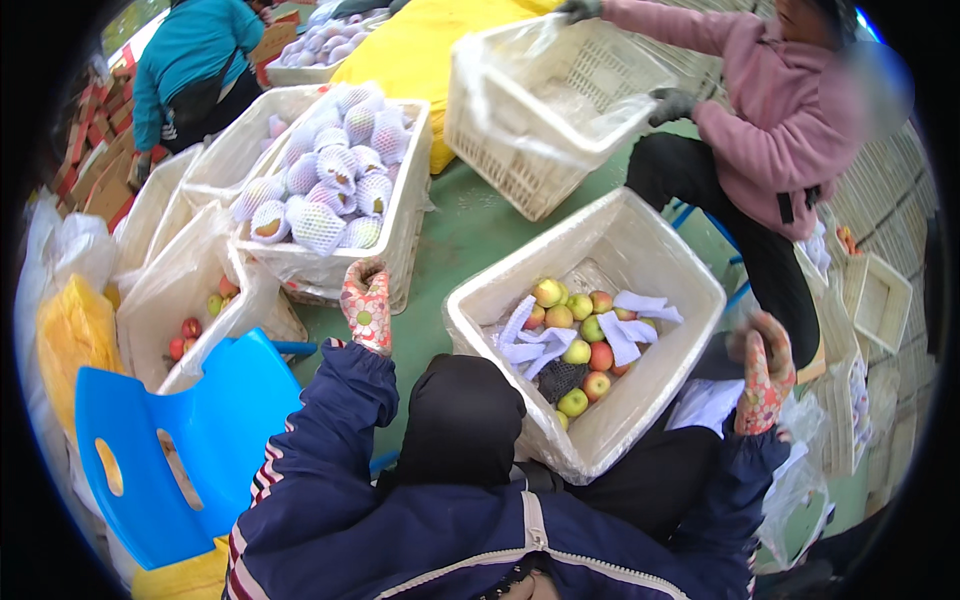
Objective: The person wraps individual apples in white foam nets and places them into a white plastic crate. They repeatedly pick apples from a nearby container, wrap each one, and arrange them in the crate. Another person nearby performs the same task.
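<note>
My left hand [366,304], in a flowered glove, is raised by the near corner of a white plastic crate [330,262] heaped with apples in foam net sleeves [319,225]. Its fingers curl inward, and whether they hold anything is hidden. To the right, my right hand [765,371] hovers outside a lined white crate [517,431], slightly blurred, thumb and fingers apart with nothing visible between them. Inside that tilted crate, against my legs, lie loose red and green apples [574,351], several white foam sleeves [619,337] and a dark grey one [561,380].
Opposite, a person [780,127] in grey gloves tips a lined crate [517,135]. Another person [187,67] bends at the far left beside cardboard boxes [97,142]. A blue plastic chair [180,442] stands at my left, near a lined crate [161,315] with few apples.
</note>
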{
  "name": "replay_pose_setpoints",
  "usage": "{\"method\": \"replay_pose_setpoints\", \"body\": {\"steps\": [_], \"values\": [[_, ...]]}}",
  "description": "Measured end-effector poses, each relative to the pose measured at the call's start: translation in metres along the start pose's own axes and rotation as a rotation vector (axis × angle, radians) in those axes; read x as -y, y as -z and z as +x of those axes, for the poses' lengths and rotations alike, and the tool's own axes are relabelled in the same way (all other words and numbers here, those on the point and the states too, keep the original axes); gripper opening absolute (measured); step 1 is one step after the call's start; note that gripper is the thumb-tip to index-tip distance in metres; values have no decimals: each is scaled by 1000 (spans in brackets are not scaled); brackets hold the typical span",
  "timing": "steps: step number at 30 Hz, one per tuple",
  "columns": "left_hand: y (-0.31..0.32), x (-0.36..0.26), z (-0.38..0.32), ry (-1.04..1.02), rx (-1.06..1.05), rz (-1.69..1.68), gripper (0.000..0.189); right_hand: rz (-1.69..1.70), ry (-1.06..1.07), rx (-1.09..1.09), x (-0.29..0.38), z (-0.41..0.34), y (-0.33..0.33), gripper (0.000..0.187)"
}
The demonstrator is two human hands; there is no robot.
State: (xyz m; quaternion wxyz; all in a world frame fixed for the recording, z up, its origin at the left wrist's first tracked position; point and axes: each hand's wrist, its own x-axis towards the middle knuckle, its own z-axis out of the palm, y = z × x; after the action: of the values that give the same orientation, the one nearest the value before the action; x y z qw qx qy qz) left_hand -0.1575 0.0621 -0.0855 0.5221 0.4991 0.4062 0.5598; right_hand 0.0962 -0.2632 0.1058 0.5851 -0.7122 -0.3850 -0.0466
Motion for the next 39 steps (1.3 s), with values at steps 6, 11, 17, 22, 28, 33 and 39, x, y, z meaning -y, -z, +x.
{"method": "replay_pose_setpoints", "body": {"steps": [6,11,17,22,28,33,39], "values": [[-20,-48,-16,-19,203,-128,21,-110,929,756,120,20,-38,25],[-38,-78,-26,-42,393,1,21,-209,1069,869,130,13,-45,25],[-50,-90,-39,-23,392,-44,16,-256,1039,883,118,-9,-27,26],[-74,-111,-40,-116,536,65,17,-274,960,867,108,-26,-3,27],[-123,-143,-31,-352,615,49,17,-381,846,689,107,-36,33,29],[-180,-153,-15,-462,848,138,23,-836,376,258,113,-5,29,32],[-192,-114,-12,-198,779,51,24,129,-10,488,19,52,-30,40]]}}
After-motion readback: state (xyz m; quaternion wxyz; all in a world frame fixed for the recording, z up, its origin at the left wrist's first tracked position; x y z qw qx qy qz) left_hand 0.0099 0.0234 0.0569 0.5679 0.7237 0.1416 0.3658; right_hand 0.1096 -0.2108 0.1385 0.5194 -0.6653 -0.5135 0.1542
